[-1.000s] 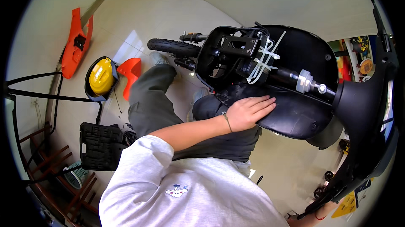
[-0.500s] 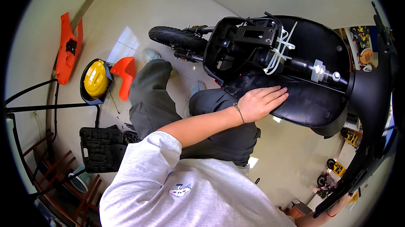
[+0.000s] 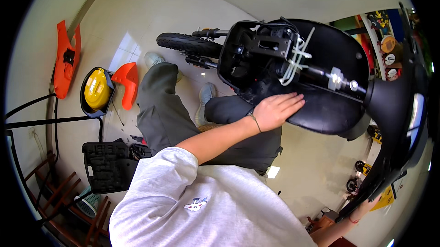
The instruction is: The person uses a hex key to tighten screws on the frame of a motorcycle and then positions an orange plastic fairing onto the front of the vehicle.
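- Pale tiled floor (image 3: 151, 13) fills the upper left of the head view; a tyre (image 3: 188, 44) lies at upper centre.
- Black scooter shell (image 3: 321, 82) sits right of centre, white cables (image 3: 297, 56) bundled inside.
- Left hand (image 3: 275, 109) lies flat on the shell's lower edge, fingers spread, clamped on nothing.
- Right hand (image 3: 364, 208) at lower right is mostly hidden behind the shell; its grip cannot be told.
- Orange panels (image 3: 66, 59), a yellow helmet (image 3: 97, 88) and a black toolcase (image 3: 107, 164) lie at left.
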`<state>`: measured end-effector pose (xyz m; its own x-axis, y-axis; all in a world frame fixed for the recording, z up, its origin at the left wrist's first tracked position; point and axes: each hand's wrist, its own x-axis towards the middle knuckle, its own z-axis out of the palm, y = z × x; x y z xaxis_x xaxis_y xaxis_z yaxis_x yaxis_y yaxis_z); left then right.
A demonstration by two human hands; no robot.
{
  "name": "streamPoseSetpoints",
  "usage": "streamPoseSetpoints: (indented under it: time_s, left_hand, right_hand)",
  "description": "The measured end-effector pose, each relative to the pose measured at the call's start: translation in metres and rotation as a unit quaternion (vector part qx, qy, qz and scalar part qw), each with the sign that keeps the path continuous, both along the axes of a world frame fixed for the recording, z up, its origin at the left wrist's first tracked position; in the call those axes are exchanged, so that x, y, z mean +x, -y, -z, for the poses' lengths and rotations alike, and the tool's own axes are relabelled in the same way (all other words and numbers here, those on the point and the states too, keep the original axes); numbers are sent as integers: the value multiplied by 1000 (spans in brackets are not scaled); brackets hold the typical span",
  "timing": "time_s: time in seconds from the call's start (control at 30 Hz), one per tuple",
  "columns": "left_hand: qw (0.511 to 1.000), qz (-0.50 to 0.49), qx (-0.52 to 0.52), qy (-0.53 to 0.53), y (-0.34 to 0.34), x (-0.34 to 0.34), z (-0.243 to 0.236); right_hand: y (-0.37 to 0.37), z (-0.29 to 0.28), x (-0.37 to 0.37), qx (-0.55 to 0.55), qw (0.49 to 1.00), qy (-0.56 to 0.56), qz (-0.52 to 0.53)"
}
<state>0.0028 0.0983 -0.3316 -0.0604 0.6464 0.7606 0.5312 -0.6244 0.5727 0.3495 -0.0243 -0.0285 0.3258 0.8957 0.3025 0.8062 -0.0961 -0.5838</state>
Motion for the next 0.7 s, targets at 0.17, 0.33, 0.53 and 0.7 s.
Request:
streamPoseSetpoints:
  time_s: [0.17,0.33,0.53,0.7]
  left_hand:
    - [1000,10,-11,0,-1,-26,-2]
    - [996,29,-85,1,16,-27,-2]
    - [974,7,-207,88,81,-39,48]
    - [845,-57,-509,154,155,-62,193]
  right_hand:
    - [-3,-1,49,30,991,44,-123]
    - [-3,5,-8,20,994,-9,-106]
    - [4,-17,-34,139,982,30,-120]
    - [48,-80,81,209,964,-65,-148]
